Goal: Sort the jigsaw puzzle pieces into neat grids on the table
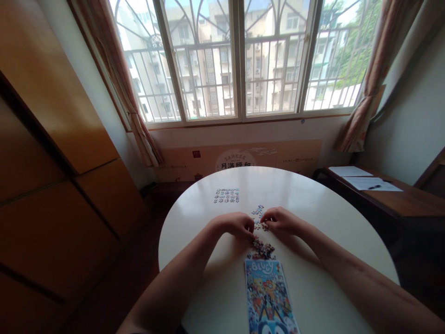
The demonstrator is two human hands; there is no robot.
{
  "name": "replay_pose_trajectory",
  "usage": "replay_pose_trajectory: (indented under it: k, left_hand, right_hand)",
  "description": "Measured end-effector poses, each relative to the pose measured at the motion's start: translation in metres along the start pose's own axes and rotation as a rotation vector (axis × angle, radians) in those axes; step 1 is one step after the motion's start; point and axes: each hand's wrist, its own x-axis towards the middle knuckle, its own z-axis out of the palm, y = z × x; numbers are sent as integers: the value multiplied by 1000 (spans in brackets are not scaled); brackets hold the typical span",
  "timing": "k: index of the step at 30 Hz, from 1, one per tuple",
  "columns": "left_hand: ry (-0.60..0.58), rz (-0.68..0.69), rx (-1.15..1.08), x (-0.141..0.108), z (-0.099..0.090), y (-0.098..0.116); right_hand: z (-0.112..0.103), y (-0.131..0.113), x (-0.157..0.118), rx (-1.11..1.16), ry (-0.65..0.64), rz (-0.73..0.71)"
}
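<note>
On a round white table, my left hand (240,225) curls its fingers down just above a pile of small puzzle pieces (263,249). My right hand (278,219) has its fingers pinched together at a loose group of pieces (257,223) between the hands. What either hand's fingertips hold, if anything, is too small to make out. More pieces (258,210) lie just beyond. Farther back at the left, puzzle pieces (226,195) are laid out in rows. A colourful Bluey picture sheet (269,297) lies near the table's front, below the pile.
The white table (194,208) has a curved edge all round. At the right, a dark wooden table (417,199) bears papers (368,183) and a pen. Wooden cabinets (62,116) stand at the left. Behind are a barred window and curtains (365,106).
</note>
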Motion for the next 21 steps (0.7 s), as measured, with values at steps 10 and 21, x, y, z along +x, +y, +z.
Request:
replay_pose_trajectory:
  k: [10, 21]
  left_hand:
    - [27, -7, 41, 3, 1, -2]
    - [39, 4, 61, 2, 0, -2]
  right_hand:
    - [0, 2, 1, -8, -11, 6]
    - [-1, -1, 0, 0, 11, 1]
